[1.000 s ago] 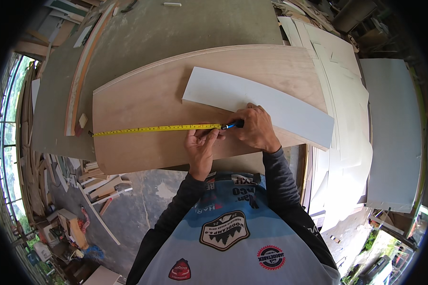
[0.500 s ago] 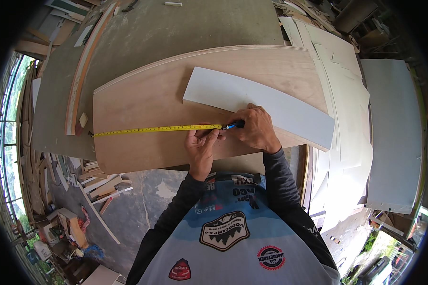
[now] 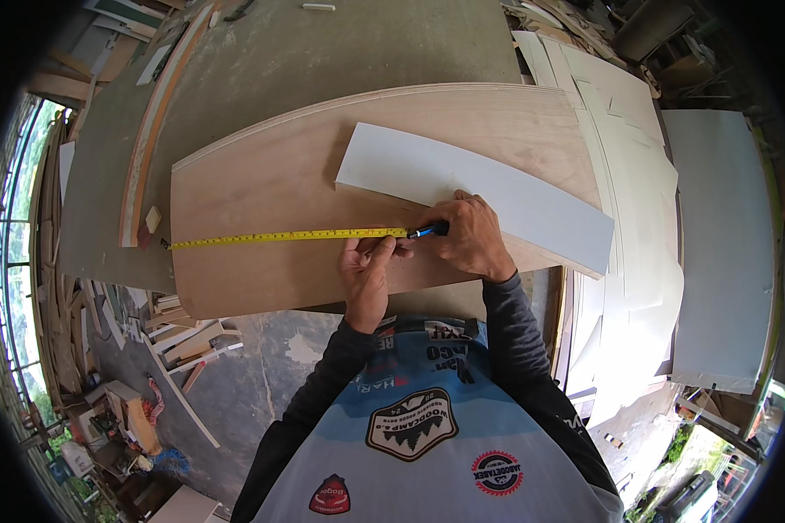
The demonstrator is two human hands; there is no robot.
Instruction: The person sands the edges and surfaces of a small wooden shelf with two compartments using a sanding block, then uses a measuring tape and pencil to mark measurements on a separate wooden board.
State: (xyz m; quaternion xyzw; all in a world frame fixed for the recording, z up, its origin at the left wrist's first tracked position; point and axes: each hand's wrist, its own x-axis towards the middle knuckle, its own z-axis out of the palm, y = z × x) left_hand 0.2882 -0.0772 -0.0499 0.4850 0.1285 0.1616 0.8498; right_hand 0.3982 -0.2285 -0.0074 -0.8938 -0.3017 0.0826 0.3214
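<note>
A yellow tape measure [image 3: 279, 236] runs out across a wide wooden board [image 3: 262, 192], its hooked end at the board's left edge. My left hand [image 3: 369, 277] is closed at the blade's right part, thumb and fingers pinching it. Just to its right, my right hand [image 3: 473, 240] grips a dark pen [image 3: 427, 230] with a blue barrel, its tip at the tape. The right knuckles rest against a white-faced panel [image 3: 471, 170] lying slantwise on the board. The tape's case does not show; it may be hidden by my hands.
A long wooden strip [image 3: 153, 131] and a small wood block [image 3: 153, 218] lie left on the green-grey worktop [image 3: 366, 52]. Pale sheets [image 3: 628, 192] and a grey panel [image 3: 720, 244] stand at right. Offcuts [image 3: 196, 343] litter the floor at lower left.
My left thumb and fingertips have shifted slightly at the tape. My right hand, the pen, the board and the panel show no visible movement.
</note>
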